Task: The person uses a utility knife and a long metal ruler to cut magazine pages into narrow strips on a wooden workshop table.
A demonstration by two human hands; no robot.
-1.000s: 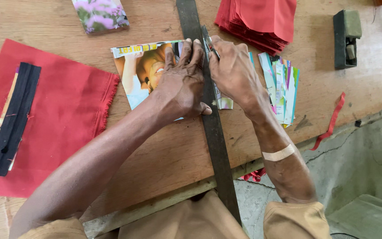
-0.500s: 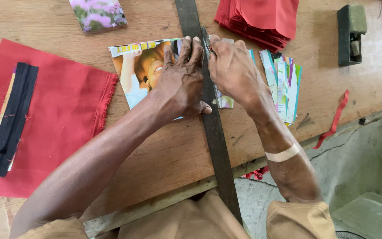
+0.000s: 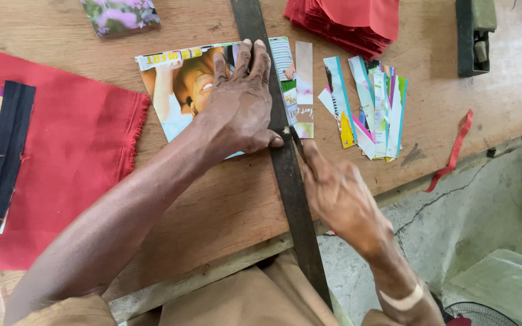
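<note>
Left hand (image 3: 240, 105): palm down, fingers spread flat toward 12 o'clock, thumb tip toward 3 o'clock. Left forearm runs toward 7 o'clock. Right hand (image 3: 339, 196): fingers pinched, tips toward 11 o'clock. Right forearm toward 5 o'clock, pale band at wrist.

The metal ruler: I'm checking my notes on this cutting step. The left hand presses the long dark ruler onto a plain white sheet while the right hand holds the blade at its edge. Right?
Not quite. The head view shows the left hand pressing the ruler onto a colourful printed picture page, not a plain white sheet. The right hand does hold the blade at its edge.
</note>
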